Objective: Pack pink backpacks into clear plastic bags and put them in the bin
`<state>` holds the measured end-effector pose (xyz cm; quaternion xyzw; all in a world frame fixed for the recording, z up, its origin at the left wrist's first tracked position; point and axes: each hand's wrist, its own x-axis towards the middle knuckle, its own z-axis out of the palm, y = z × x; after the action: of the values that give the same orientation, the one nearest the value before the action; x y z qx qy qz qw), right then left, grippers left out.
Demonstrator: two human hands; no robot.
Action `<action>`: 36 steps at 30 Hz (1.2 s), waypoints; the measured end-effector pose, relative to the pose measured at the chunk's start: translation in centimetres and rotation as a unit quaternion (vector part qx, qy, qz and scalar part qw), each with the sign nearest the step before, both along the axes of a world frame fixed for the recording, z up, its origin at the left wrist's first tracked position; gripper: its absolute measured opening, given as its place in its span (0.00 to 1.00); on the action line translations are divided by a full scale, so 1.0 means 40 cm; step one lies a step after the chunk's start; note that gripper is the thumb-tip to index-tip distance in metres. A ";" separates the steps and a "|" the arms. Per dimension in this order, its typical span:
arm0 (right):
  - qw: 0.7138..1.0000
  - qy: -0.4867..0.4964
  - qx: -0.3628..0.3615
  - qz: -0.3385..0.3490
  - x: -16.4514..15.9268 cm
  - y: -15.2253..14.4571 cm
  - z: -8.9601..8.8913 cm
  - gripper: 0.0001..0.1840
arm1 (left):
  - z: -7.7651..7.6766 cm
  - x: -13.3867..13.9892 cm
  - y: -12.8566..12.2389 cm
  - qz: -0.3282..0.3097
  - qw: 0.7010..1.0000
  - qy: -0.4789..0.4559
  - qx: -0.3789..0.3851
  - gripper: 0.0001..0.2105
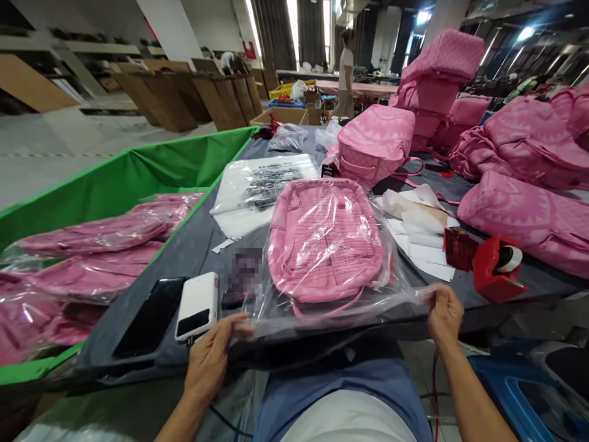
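A pink backpack (326,239) lies flat on the dark-covered table inside a clear plastic bag (391,301). The bag's near edge is stretched between my two hands, just over the table's front edge. At its left corner, my left hand (214,350) pinches the film between thumb and fingers. My right hand (445,313) is closed on the right corner, with the film drawn taut. Close to my left hand are a white power bank (197,306) and a black phone (151,316).
On the left, a green-sided bin (138,166) contains several bagged pink backpacks. Printed white plastic bags (262,184) lie behind the bagged one. A red tape dispenser (494,270) and paper sheets (423,239) lie to the right, before piled pink backpacks (519,141). Another person (346,73) stands farther back.
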<state>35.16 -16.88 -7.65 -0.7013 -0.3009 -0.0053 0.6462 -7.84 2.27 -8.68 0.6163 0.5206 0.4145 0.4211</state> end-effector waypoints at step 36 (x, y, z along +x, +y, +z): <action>0.971 0.228 -0.011 0.074 0.042 0.117 0.044 0.35 | 0.174 0.357 0.099 -0.368 0.923 0.041 -0.103 0.17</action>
<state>36.86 -12.20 -5.88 -0.6664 -0.1966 0.2063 0.6889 6.44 6.22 -1.71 0.7339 0.3135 0.1486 0.5840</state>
